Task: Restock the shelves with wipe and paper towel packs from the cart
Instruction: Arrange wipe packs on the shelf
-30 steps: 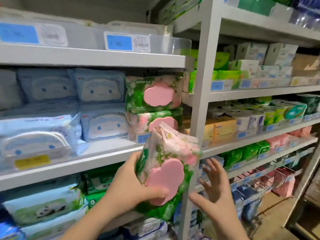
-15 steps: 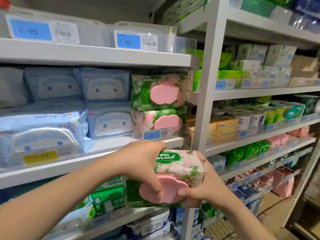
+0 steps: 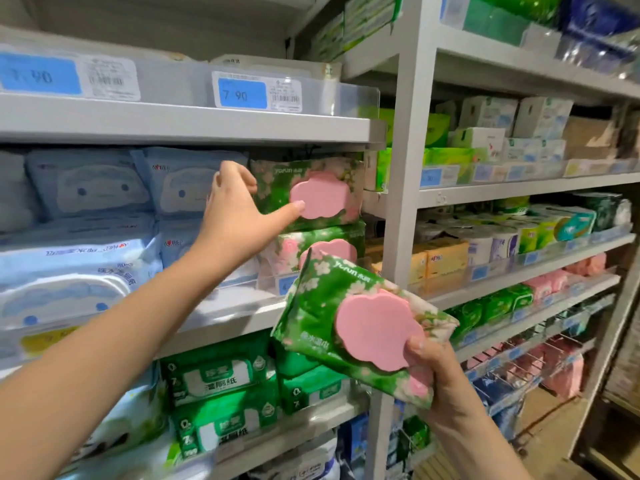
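Right hand (image 3: 437, 370) grips a green floral wipe pack (image 3: 349, 323), tilted, at 5 o'clock. Left hand (image 3: 235, 209), fingers open, touches the top shelved wipe pack (image 3: 311, 192).

1. The held wipe pack (image 3: 322, 306) is soft, glossy plastic film, creased, with a smooth matt pink plastic lid (image 3: 375, 329).
2. The shelf boards (image 3: 180, 123) look like smooth grey painted metal.
3. The shelf-edge guards (image 3: 356, 98) are clear glossy plastic carrying paper price labels (image 3: 256, 93).
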